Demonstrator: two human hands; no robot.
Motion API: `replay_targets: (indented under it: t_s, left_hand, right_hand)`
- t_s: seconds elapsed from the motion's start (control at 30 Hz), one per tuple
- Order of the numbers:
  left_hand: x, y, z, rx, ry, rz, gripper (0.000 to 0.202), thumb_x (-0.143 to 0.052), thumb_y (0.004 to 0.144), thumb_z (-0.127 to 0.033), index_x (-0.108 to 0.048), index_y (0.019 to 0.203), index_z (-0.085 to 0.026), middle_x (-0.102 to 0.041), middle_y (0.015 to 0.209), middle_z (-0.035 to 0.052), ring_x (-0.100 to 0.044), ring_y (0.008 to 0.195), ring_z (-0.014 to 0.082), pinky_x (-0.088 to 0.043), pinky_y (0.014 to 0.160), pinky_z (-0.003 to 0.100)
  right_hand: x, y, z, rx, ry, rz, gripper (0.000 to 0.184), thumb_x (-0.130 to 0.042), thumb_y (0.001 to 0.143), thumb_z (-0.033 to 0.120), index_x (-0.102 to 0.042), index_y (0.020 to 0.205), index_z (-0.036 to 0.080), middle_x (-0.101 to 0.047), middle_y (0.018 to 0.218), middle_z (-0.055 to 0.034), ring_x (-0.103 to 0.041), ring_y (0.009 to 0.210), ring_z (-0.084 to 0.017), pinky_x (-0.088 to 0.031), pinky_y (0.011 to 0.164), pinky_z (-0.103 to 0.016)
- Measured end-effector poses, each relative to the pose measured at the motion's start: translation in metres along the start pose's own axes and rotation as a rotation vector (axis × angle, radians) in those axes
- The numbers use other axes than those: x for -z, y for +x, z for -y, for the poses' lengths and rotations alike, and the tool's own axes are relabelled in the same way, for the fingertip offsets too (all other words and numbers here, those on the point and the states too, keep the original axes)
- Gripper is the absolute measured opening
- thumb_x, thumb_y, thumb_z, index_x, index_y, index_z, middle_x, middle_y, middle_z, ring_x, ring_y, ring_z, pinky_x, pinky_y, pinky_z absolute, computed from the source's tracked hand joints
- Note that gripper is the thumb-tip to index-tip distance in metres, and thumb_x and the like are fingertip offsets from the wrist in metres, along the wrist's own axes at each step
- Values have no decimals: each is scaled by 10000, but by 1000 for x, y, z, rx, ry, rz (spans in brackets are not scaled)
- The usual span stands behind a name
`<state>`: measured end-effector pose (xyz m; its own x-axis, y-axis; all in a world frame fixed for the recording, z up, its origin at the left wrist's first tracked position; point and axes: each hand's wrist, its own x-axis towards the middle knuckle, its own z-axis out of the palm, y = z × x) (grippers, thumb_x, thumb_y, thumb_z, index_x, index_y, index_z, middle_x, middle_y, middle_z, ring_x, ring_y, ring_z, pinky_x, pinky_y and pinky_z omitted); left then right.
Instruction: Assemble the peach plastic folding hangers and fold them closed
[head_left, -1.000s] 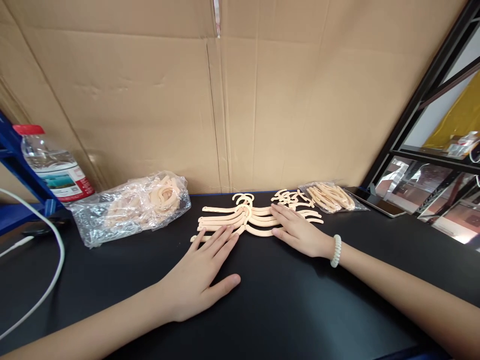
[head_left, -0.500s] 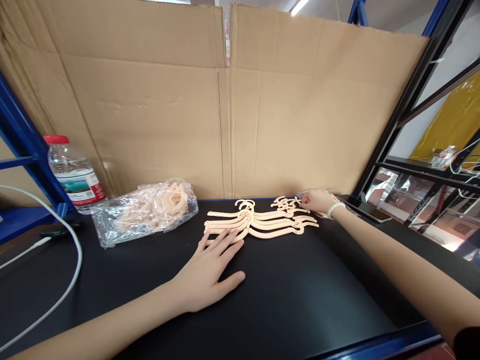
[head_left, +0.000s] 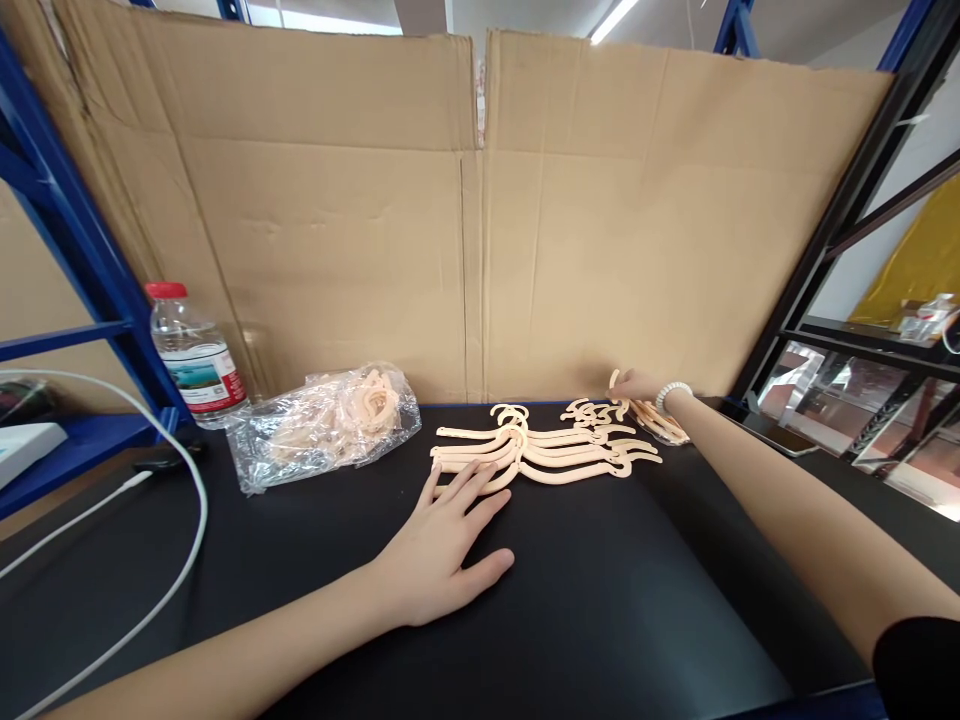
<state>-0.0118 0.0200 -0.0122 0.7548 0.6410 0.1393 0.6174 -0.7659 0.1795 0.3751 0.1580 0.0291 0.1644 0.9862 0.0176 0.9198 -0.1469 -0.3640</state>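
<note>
Several cream plastic hanger parts lie on the black table: long curved hanger arms [head_left: 566,475] in overlapping rows, with hooks [head_left: 510,412] gathered at their middle. My left hand [head_left: 454,540] rests flat, fingers spread, its fingertips touching the lower left arms. At the back right, my right hand [head_left: 637,384], with a beaded bracelet at the wrist, is closed around a small curved cream hanger piece [head_left: 614,380] whose tip sticks up. Beside it lies a pile of small hook-like pieces [head_left: 589,411]. More cream parts [head_left: 660,422] lie under and right of that hand, partly hidden.
A clear plastic bag [head_left: 322,425] of cream parts lies at the left, near a red-capped water bottle [head_left: 195,360]. A white cable [head_left: 199,500] curves across the left side. Cardboard [head_left: 360,250] stands behind, and a dark flat device [head_left: 776,435] lies at the right.
My right hand has shifted slightly up and back, and a cream piece now shows upright at its fingers. The view has moved a little; my left hand stays on the hanger arms.
</note>
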Motion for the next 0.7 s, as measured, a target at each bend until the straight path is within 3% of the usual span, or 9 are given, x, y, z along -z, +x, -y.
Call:
replay_targets:
  t_s: [0.13,0.3,0.53,0.7]
  left_hand:
    - [-2,0,1,-11,-3,-25,553,-383,964,-538,-431,1438,-258,-324,1568,101,-179,1467,354,-100,1123,693]
    - [-5,0,4,-20,5,-41,534,-391,970,-517,-434,1435,-259,-331,1565,97,-194,1464,356,-108,1125,692]
    - [-7,0,6,-36,20,-68,502,-400,974,-489,-430,1434,-288,-390,1536,77,-229,1455,349,-129,1133,679]
    - [-8,0,3,39,86,-124,501,-403,969,-482,-439,1422,-270,-305,1577,96,-186,1464,367,-125,1115,705]
  right_hand:
    - [-12,-1,3,-14,68,64,279,-581,959,335,-591,1172,154,-623,1146,-86,-641,940,-199,-560,798,-390]
    - [-20,-15,-1,48,30,53,241,-565,968,347,-619,1098,151,-646,1066,-68,-647,863,-175,-564,750,-351]
    - [-6,-30,8,371,-142,80,285,-691,845,151,-665,1128,169,-687,948,-40,-646,878,-191,-512,845,-340]
    - [-17,-20,22,450,-203,134,186,-608,941,290,-653,1075,169,-676,1023,-47,-651,872,-179,-543,816,-376]
